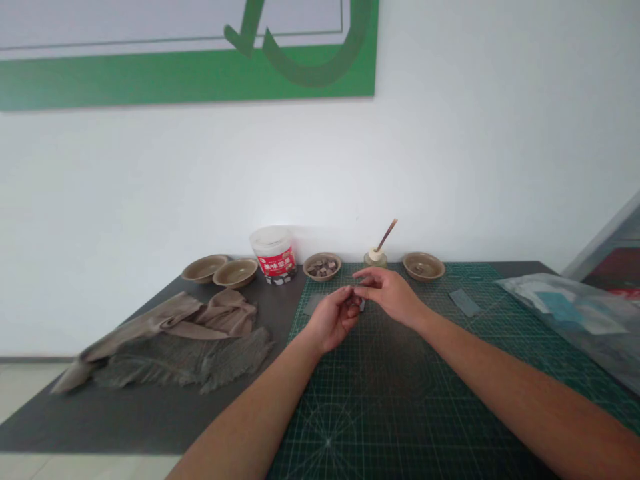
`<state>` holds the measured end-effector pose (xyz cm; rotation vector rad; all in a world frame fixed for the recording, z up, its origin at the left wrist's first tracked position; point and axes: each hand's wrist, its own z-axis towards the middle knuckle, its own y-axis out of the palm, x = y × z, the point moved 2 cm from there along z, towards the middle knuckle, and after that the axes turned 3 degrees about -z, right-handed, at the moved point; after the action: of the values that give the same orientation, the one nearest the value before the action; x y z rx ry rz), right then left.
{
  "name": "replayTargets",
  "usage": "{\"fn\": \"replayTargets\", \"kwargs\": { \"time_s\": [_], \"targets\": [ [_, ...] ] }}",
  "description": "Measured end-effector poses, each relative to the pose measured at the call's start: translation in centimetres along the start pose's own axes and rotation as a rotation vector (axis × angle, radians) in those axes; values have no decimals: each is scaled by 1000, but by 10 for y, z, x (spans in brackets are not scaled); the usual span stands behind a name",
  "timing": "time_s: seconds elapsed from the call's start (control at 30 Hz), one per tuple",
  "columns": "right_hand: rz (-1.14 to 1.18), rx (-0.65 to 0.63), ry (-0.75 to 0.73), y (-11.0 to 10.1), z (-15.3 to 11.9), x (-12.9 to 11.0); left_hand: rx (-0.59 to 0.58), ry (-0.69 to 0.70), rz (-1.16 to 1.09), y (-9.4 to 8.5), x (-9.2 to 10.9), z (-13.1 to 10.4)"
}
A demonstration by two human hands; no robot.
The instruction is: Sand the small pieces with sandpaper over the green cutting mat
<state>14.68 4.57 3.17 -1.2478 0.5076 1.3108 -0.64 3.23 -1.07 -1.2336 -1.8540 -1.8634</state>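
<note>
My left hand (336,319) is closed in a pinch above the green cutting mat (345,407), its fingertips meeting those of my right hand (393,293). Thumb and forefinger of the right hand are also pinched together. Whatever lies between the fingertips is too small and dark to name. Behind the hands stands a bowl of small brownish chunks (323,268). A glass jar (375,259) with a brush-like stick (386,235) stands just beyond the right hand. One grey rectangular piece (314,304) lies partly behind the left hand; another grey piece (465,302) lies to the right.
A shallow bowl (424,267) sits at the back right. Two more bowls (205,268) and a white tub with a red label (274,257) stand at the back left. Crumpled brown cloth (175,340) covers the left side. A clear plastic bag (575,320) lies at right.
</note>
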Motion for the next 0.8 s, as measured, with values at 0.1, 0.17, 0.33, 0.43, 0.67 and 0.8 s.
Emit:
{"fn": "replayTargets", "kwargs": {
  "time_s": [0.1,0.17,0.33,0.43,0.67,0.8],
  "targets": [
    [46,37,36,4,7,6,40,58,26,-4,4,1],
    [29,47,39,10,17,10,60,84,52,-6,4,2],
    [-98,36,64,32,65,17,89,160,161,-8,-1,1],
    [-231,49,70,46,97,15,101,258,256,-6,-3,2],
    [-467,159,6,29,76,-4,62,386,389,-2,-2,5],
    [-578,166,-24,-26,9,0,42,353,510,0,-4,2]
  ]
}}
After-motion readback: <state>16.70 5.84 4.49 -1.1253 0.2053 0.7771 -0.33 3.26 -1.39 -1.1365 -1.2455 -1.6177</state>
